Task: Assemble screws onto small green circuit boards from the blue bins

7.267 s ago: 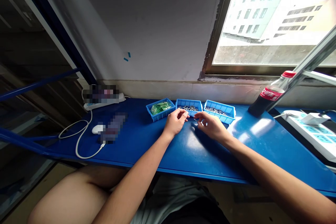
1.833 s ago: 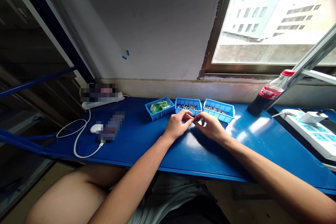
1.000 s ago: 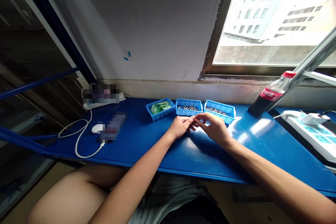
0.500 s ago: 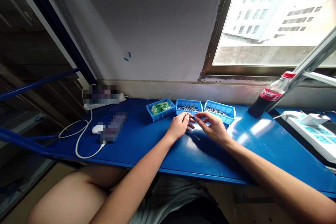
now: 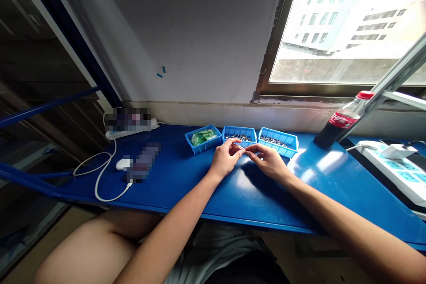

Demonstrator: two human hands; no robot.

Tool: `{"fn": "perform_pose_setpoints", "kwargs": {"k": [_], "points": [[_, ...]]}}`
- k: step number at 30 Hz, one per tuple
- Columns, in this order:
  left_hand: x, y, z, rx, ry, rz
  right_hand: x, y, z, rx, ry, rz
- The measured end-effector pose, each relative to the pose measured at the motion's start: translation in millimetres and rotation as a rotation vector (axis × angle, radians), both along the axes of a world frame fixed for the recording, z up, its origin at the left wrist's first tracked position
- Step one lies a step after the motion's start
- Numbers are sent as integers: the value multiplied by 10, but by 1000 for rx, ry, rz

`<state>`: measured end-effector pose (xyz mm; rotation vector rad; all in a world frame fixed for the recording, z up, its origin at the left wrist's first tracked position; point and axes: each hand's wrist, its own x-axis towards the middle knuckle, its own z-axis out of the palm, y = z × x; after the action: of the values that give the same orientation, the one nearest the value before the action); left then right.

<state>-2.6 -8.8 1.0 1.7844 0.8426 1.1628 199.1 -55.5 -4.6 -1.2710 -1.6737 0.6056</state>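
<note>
My left hand [image 5: 227, 156] is closed in a pinch, thumb and fingers meeting on a thin, light, small piece [image 5: 241, 147] whose kind I cannot make out. From the right, my right hand [image 5: 266, 158] is also pinched, its fingertips touching the piece's other end. Both hands are above the blue table, just in front of the blue trays. The middle tray [image 5: 225, 139] holds small dark and silvery metal parts, partly covered by my fingers. Long thin metal pieces [image 5: 274, 141] lie in the right tray [image 5: 293, 146]. Green plastic-looking pieces [image 5: 203, 136] fill the left tray [image 5: 191, 143].
A cola bottle [image 5: 342, 120] leans near the metal bar on the right, beside a white power strip [image 5: 399, 171]. At left on the blue table [image 5: 186, 177] are a white round device [image 5: 123, 164], a blurred-out item and a white cable [image 5: 98, 182]. A wall and window stand behind.
My fingers, earlier slightly apart at the tips, now meet. The left thumb and fingers have shifted, showing a thin piece between them, and the right fingertips have closed on it.
</note>
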Motion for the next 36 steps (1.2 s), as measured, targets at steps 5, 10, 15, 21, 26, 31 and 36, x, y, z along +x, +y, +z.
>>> {"fn": "perform_pose_setpoints", "kwargs": {"k": [5,10,15,21,26,31,36], "points": [[10,14,-22,-25,-44,-11,-8,-18,-8,-74,-33,88],[10,42,-38,-84,-49,-57,-15,-28,-5,-133,104,164],[17,67,-54,-131,-99,-86,-2,-26,2,-177,126,196],[8,74,-60,-88,-72,-18,-23,-31,-17,-242,167,223],[4,106,-75,-103,-102,-16,-16,-24,-33,-254,171,224],[11,104,-66,-153,-140,-35,-10,-31,-42,-252,181,227],[5,112,-83,-116,-114,-63,-31,-50,11,-247,180,237]]}}
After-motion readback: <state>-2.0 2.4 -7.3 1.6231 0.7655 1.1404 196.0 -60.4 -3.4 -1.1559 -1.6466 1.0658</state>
